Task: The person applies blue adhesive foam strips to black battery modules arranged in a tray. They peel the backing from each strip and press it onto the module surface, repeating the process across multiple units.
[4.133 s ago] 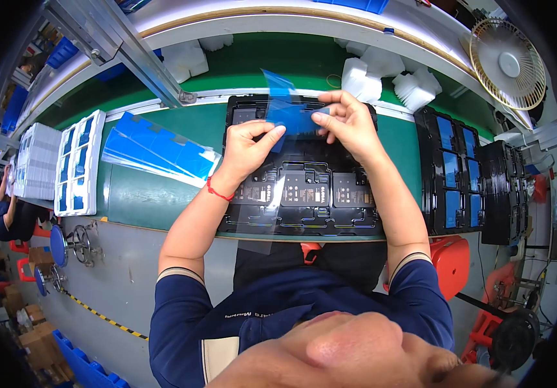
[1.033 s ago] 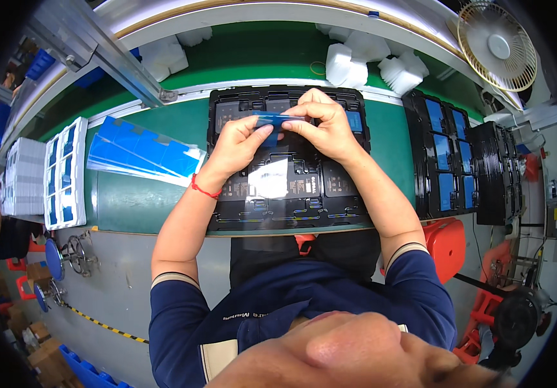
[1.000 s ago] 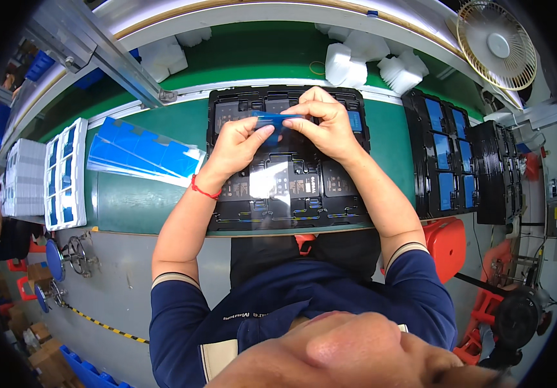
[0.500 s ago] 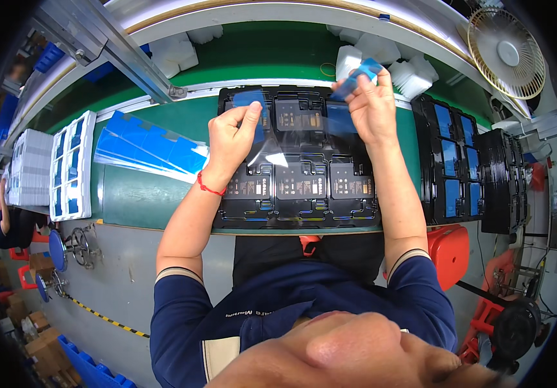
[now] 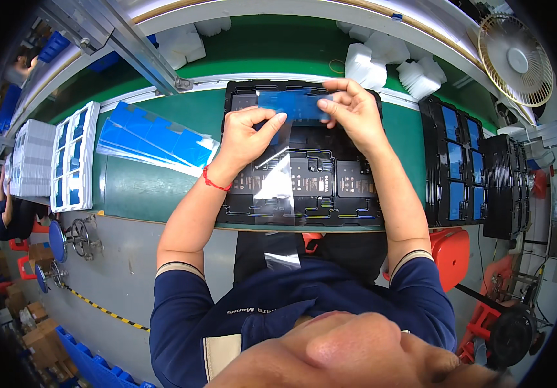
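Over the far half of a black moulded tray (image 5: 239,210), my two hands meet around a piece of blue film (image 5: 298,105). My left hand (image 5: 247,137), with a red cord at the wrist, pinches a clear plastic strip (image 5: 274,187) at the film's left part. That strip hangs toward me past the tray's near edge. My right hand (image 5: 356,115) has its thumb and index finger closed on the film's right end. Flat black rectangular parts (image 5: 312,178) with pale printing lie in the tray's pockets; hands and film hide some of the far ones.
Blue film sheets (image 5: 155,139) lie fanned on the green bench at left, beside white trays (image 5: 73,155). Stacked black trays (image 5: 456,161) with blue-covered parts stand at right. White foam blocks (image 5: 364,64) sit behind the bench, and a fan (image 5: 516,59) is at far right.
My right hand has come down and inward toward my left with the blue film, which now stretches between both hands. The clear strip now hangs toward my body.
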A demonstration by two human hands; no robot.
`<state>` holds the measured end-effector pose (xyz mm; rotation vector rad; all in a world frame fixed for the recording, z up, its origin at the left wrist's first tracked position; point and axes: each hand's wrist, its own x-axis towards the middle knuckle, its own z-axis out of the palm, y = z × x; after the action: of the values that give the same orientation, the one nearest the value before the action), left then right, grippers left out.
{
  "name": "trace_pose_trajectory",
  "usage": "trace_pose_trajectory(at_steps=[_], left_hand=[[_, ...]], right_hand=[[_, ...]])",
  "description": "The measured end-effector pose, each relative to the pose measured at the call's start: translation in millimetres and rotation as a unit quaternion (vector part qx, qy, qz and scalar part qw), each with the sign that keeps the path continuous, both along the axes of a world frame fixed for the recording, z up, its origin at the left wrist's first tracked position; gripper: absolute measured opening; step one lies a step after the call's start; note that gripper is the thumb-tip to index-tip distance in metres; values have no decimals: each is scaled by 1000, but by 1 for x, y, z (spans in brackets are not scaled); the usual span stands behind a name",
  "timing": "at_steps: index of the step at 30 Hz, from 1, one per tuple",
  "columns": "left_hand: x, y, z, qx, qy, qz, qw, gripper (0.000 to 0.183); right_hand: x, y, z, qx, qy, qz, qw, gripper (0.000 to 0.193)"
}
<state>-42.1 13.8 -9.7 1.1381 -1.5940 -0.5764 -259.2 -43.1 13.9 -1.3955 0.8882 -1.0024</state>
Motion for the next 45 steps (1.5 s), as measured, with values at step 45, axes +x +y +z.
trace_pose_trajectory(at_steps=[45], left_hand=[[33, -9, 15, 146, 224, -12, 963, 26]], right_hand=[[-14, -23, -22, 103, 147, -26, 983, 15]])
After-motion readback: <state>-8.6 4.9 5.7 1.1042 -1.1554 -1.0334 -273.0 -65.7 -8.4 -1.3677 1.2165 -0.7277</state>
